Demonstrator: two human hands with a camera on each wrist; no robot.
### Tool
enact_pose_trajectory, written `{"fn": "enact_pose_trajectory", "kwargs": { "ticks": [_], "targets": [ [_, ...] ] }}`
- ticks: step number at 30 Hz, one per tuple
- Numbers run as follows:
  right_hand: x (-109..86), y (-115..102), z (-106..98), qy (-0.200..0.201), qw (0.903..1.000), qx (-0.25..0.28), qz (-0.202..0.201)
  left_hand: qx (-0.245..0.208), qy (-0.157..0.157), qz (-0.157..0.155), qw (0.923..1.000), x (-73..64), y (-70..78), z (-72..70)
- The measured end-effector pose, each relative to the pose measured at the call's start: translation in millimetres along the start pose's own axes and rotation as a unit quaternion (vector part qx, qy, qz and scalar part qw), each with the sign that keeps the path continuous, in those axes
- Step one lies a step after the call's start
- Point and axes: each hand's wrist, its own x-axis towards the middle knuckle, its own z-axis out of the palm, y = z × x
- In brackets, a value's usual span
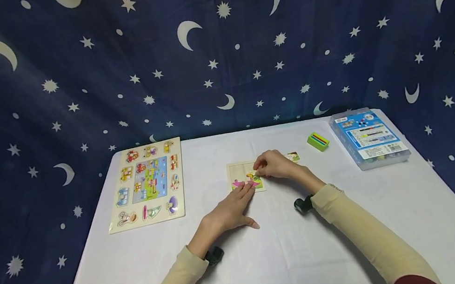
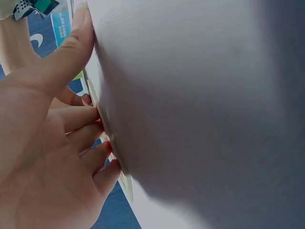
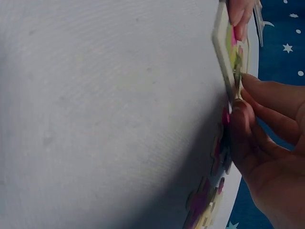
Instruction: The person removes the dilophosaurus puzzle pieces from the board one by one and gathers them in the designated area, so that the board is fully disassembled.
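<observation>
A small wooden puzzle tray (image 1: pixel 236 169) lies mid-table, with pink, yellow and green pieces in its lower part. My left hand (image 1: pixel 229 211) rests its nearly straight fingertips on the tray's front edge and the pink piece (image 1: pixel 236 183), thumb spread out over the cloth. At the tray's right side my right hand (image 1: pixel 275 163) pinches a puzzle piece (image 3: pixel 239 71) between thumb and fingers, held tilted close over the tray. Most of that piece is hidden by the fingers. Loose puzzle pieces (image 3: pixel 202 200) lie on the cloth beside the right hand, partly covered by it in the head view.
To the left is a large wooden picture board (image 1: pixel 177 180) with vehicle shapes. A green block with coloured stripes (image 1: pixel 318 141) stands at the back right, beside a clear plastic case (image 1: pixel 370 139) with a blue label. A starry curtain (image 1: pixel 211 69) hangs behind the white table (image 1: pixel 287 257).
</observation>
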Motion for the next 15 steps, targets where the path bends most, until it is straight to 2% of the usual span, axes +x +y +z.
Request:
{"fn": "enact_pose_trajectory", "kwargs": {
  "ticks": [15],
  "targets": [
    [0.7,-5.3,-2.3,-0.028,0.9980,-0.056,0.003,0.008,0.003,0.002,1.0000,0.6,-1.8,2.2]
  ]
}}
